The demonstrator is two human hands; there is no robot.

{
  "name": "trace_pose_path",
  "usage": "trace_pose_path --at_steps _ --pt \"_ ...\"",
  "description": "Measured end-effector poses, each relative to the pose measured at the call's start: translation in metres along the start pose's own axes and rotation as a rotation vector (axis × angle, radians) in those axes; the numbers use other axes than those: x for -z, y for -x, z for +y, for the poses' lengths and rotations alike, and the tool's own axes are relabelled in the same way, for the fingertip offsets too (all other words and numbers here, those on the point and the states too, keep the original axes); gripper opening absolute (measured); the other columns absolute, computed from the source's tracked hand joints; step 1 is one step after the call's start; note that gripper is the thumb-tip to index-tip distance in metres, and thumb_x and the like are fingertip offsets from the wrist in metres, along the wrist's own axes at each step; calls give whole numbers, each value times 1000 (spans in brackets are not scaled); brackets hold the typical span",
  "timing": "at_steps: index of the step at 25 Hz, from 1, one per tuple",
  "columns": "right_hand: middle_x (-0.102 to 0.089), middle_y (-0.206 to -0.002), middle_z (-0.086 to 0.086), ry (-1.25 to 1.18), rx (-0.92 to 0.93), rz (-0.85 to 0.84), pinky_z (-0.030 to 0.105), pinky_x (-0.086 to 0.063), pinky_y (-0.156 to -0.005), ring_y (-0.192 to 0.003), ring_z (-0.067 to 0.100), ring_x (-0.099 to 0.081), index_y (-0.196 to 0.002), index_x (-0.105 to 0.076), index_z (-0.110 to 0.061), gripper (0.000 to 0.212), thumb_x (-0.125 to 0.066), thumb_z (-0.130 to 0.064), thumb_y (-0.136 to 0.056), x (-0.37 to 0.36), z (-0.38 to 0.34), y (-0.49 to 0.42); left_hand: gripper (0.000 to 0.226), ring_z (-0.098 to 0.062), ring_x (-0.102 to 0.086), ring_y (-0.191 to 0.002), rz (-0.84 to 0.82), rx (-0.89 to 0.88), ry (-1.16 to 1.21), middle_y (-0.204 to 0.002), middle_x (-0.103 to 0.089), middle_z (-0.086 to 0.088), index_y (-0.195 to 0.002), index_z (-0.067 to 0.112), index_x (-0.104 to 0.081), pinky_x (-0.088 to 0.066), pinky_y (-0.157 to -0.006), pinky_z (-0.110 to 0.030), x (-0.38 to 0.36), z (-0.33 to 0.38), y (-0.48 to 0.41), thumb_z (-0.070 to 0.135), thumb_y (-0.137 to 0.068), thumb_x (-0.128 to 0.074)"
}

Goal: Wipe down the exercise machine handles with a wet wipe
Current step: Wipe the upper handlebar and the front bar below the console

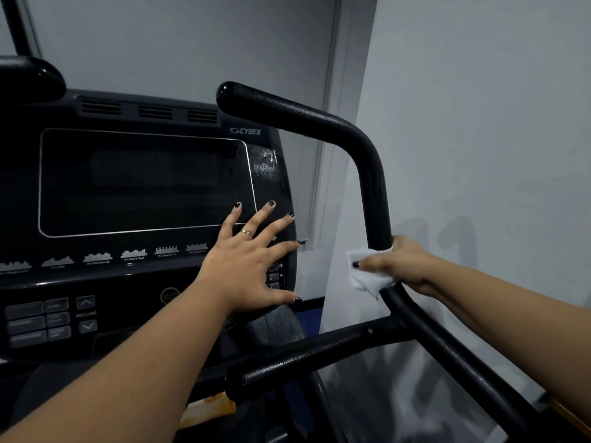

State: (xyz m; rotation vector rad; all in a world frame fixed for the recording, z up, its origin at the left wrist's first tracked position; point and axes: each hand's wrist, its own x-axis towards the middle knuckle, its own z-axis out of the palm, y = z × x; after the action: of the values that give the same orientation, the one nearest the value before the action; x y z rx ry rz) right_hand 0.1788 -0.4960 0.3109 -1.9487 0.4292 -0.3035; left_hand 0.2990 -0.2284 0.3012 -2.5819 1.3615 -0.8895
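Note:
The black right handle (371, 174) of the exercise machine rises from the lower right, bends and ends in a rounded tip at the top centre. My right hand (399, 263) grips this handle low on its upright part, with a white wet wipe (367, 278) wrapped between palm and bar. My left hand (252, 263) lies flat with spread, straight fingers on the right side of the dark console (144, 183). A second black bar (303, 356) runs across below both arms.
The console carries a dark screen, an incline button pad (86, 314) and a whitish smudge at its upper right. An orange packet (208, 410) lies low in the machine. A pale wall (479, 123) stands close on the right.

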Motion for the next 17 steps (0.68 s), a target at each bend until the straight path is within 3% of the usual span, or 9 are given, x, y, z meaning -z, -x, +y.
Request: trace_pose_path --at_steps 5,8,10,12,14,17 --pt "-66 -72 15 -93 115 229 31 -54 -48 -60 27 -67 -88 -64 -1 16 -76 -4 -78 -8 -58 -18 97 -21 13 -151 18 -4 12 -164 -9 10 -146 44 -36 9 -117 -61 0 1 0 97 -66 -24" --pt "-65 -71 7 -84 178 326 30 -58 -58 -65 25 -67 -81 -64 -10 17 -79 -12 -76 -6 -95 -36 98 -21 18 -150 10 0 7 -165 -3 11 -148 45 -32 12 -116 -60 0 1 -1 97 -66 -22" --pt "-62 -72 0 71 258 383 32 -55 -69 -71 22 -65 -78 -63 -17 22 -81 -28 -75 -1 -116 -48 97 -20 19 -150 14 3 4 -164 -2 12 -148 46 -30 12 -116 -60 0 1 -1 97 -66 -21" --pt "-62 -81 0 358 347 472 32 -51 -72 -77 21 -61 -90 -63 -18 33 -75 -45 -78 -1 -126 -52 96 -20 15 -151 24 3 6 -164 -7 11 -147 46 -34 10 -117 -60 1 2 -1 97 -67 -22" --pt "-58 -90 4 533 408 537 33 -45 -71 -82 25 -56 -107 -56 -10 41 -63 -46 -88 -4 -121 -46 95 -21 10 -151 23 3 4 -164 -11 11 -145 45 -39 8 -117 -61 0 2 0 97 -67 -23" --pt "-50 -81 6 536 437 520 35 -37 -59 -71 26 -49 -104 -42 -5 33 -42 -38 -101 -7 -99 -29 94 -20 9 -152 19 8 -3 -164 -12 11 -144 45 -40 8 -117 -61 0 3 0 97 -67 -24"
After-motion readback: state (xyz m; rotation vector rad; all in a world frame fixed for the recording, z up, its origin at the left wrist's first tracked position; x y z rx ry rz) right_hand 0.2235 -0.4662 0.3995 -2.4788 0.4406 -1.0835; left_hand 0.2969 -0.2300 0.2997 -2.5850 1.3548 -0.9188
